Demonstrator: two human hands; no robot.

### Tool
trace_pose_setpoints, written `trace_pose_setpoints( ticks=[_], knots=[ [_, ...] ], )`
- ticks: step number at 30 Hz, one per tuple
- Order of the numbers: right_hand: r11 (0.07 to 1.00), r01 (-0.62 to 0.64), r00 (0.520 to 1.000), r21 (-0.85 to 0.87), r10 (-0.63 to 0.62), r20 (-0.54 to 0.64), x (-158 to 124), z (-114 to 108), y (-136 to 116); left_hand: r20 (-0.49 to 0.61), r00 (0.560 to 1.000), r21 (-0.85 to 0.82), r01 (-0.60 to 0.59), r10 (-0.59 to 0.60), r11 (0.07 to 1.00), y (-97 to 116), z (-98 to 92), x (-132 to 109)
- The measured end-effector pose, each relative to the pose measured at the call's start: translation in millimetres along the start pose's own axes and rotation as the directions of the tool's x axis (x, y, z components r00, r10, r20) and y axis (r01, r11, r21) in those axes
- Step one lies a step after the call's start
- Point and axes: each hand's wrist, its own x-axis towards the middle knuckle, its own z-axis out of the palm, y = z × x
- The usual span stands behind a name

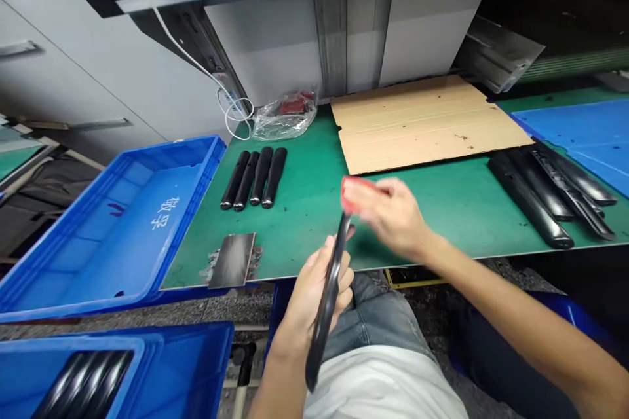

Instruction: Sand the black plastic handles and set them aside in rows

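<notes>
My left hand (322,285) is wrapped round a long black tapered part (328,304), which looks like a smooth handle piece. It slants from the green table's front edge down over my lap. In my right hand (396,216) is a red object (357,191), blurred, pressed against or right at the part's upper end; its kind cannot be made out. Several similar black parts (260,177) lie side by side on the table to the left. More black parts (545,193) lie in a loose pile at the right, some of them open shells.
A cardboard sheet (422,121) lies on the green table (314,209). Behind the row sits a clear plastic bag (287,114) with something red inside. Blue bins (147,222) stand at the left, one holding black parts. A dark plate (232,260) rests near the front-left edge.
</notes>
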Motion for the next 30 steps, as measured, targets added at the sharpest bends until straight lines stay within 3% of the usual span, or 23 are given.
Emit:
trace_pose_setpoints(
  ticks=[2,4,6,8,10,12,14,15,17,18,19,20,21,22,25,28,29,30],
  knots=[
    [0.969,-0.244,0.970,0.035,0.244,0.001,7.1,-10.7,27.7,0.136,0.991,0.055,0.001,-0.008,0.998,-0.4,-11.4,-10.2],
    [0.894,-0.428,0.899,0.133,0.436,-0.035,6.1,-15.3,29.7,0.174,0.982,-0.024,-0.071,0.074,0.997,5.0,-19.7,-14.8],
    [0.795,-0.536,0.819,0.283,0.571,-0.054,-1.6,-10.8,9.5,0.041,0.986,-0.149,-0.152,0.159,0.977,14.8,-23.0,-11.2],
    [0.684,-0.588,0.756,0.432,0.655,-0.006,-11.9,-1.0,-18.4,-0.137,0.983,-0.156,-0.147,0.126,0.977,24.6,-22.3,-1.4],
    [0.584,-0.610,0.723,0.535,0.687,0.075,-21.5,9.4,-40.0,-0.276,0.947,-0.084,-0.197,0.167,0.977,30.0,-20.5,9.1],
    [0.521,-0.607,0.709,0.600,0.696,0.113,-29.7,18.2,-49.7,-0.332,0.889,0.005,-0.333,0.315,0.943,29.4,-19.1,15.3],
    [0.575,-0.581,0.741,0.576,0.666,0.083,-36.6,25.3,-50.9,-0.289,0.869,0.098,-0.390,0.401,0.916,25.3,-18.8,15.1],
    [0.659,-0.555,0.783,0.507,0.620,0.051,-39.5,28.3,-50.7,-0.253,0.881,0.135,-0.378,0.400,0.916,23.2,-19.1,13.1],
    [0.896,-0.362,0.926,0.255,0.377,-0.008,-43.1,34.3,-52.0,-0.203,0.917,0.123,-0.324,0.343,0.938,20.7,-20.4,7.5],
    [0.982,-0.151,0.988,0.116,0.153,-0.004,-43.5,37.3,-54.3,-0.192,0.937,0.053,-0.287,0.292,0.956,20.6,-21.2,5.0],
    [0.993,0.114,0.993,0.018,-0.114,0.021,-42.7,40.2,-57.6,-0.183,0.955,-0.049,-0.246,0.234,0.968,21.2,-22.1,3.1],
    [0.931,0.365,0.930,-0.028,-0.363,0.053,-40.9,42.7,-61.3,-0.167,0.971,-0.158,-0.197,0.170,0.968,22.1,-22.9,1.9],
    [0.846,0.531,0.846,-0.047,-0.526,0.086,-38.1,44.7,-64.9,-0.150,0.982,-0.245,-0.148,0.113,0.958,23.2,-23.7,1.5],
    [0.796,0.602,0.796,-0.063,-0.593,0.121,-34.7,45.8,-67.7,-0.142,0.987,-0.298,-0.114,0.074,0.948,24.0,-24.4,1.6],
    [0.866,0.479,0.873,-0.141,-0.453,0.181,-21.4,44.6,-65.4,-0.150,0.988,-0.316,-0.088,0.042,0.945,23.5,-26.9,3.0],
    [0.878,0.478,0.866,-0.029,-0.466,0.181,-5.0,38.9,-39.5,-0.128,0.991,-0.305,-0.087,0.050,0.948,17.7,-31.3,1.3],
    [0.946,0.323,0.931,-0.032,-0.312,0.189,0.4,36.1,-26.9,-0.086,0.995,-0.276,-0.066,0.043,0.959,15.6,-33.2,-0.8],
    [0.981,0.179,0.967,-0.071,-0.162,0.197,4.9,32.9,-14.3,-0.036,0.999,-0.238,-0.040,0.032,0.971,14.2,-35.1,-3.8]
  ],
)
